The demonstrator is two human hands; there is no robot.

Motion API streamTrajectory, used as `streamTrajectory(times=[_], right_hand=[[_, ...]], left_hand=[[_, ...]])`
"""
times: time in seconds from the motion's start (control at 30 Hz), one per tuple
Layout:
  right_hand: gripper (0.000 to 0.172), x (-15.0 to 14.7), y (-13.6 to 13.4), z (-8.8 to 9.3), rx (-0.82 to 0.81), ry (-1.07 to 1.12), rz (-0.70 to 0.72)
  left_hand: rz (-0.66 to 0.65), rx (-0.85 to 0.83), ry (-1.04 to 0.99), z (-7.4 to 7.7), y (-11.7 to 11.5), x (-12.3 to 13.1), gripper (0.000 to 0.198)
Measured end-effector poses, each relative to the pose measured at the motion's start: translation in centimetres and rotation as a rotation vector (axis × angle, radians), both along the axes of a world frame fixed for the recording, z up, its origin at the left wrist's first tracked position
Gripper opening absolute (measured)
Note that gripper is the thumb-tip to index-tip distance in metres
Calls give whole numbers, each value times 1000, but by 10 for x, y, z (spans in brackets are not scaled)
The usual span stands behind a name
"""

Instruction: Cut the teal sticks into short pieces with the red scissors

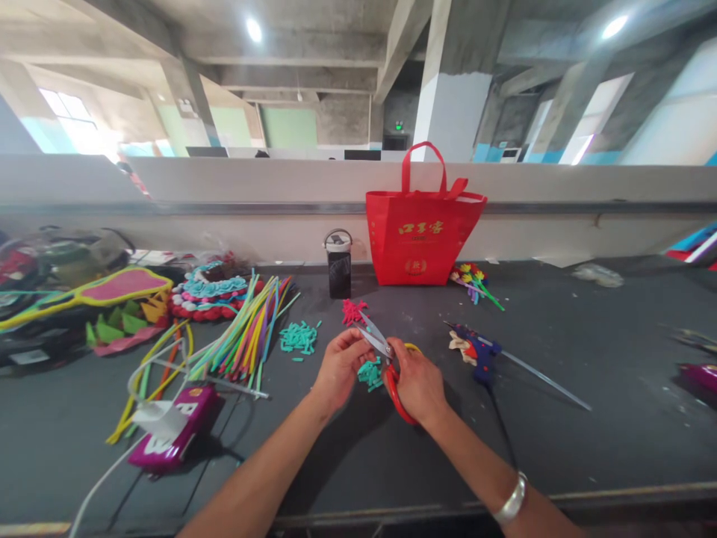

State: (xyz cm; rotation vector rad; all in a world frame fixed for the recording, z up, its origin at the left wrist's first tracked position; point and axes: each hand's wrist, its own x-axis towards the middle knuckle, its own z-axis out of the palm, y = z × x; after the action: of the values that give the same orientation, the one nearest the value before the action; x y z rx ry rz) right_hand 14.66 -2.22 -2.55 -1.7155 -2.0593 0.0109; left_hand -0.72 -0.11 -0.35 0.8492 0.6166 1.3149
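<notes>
- Light was moderate overall, with a white glow from the left ceiling lamp (254,30) and the right ceiling lamp (615,28).
- Daylight came through the window (68,106) at far left, its panes washed out to white.
- The ceiling (296,33) looked grey and dimmer between the lamps.
- Soft shadows darkened the black table (347,486) near the left hand (341,368) and beside the purple box (196,427).
- The scissors (376,338) and bracelet (511,499) caught pale highlights.
- Wide-angle distortion stretched things toward the left and right edges.
- Fine detail was slightly soft, though the red bag (420,250) showed clear outlines.
</notes>
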Motion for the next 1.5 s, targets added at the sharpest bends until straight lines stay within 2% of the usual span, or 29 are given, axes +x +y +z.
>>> streamTrajectory(times=[0.27,0.47,0.63,0.9,1.27,1.5], right_hand=[[45,-3,-2,-1,15,20,8],[42,-4,0,-6,34,47,6],[37,-6,1,-9,52,66,2],[41,-7,0,-10,55,98,9],[26,-8,0,-10,29,179,14],[32,-5,1,-9,18,305,31]], left_hand=[[89,67,119,6,-4,1,14],[106,77,156,2,-5,4,14],[115,91,163,0,-7,8,12],[149,95,168,-1,-7,9,13],[180,87,184,3,-10,8,15],[144,62,86,9,-7,6,14]])
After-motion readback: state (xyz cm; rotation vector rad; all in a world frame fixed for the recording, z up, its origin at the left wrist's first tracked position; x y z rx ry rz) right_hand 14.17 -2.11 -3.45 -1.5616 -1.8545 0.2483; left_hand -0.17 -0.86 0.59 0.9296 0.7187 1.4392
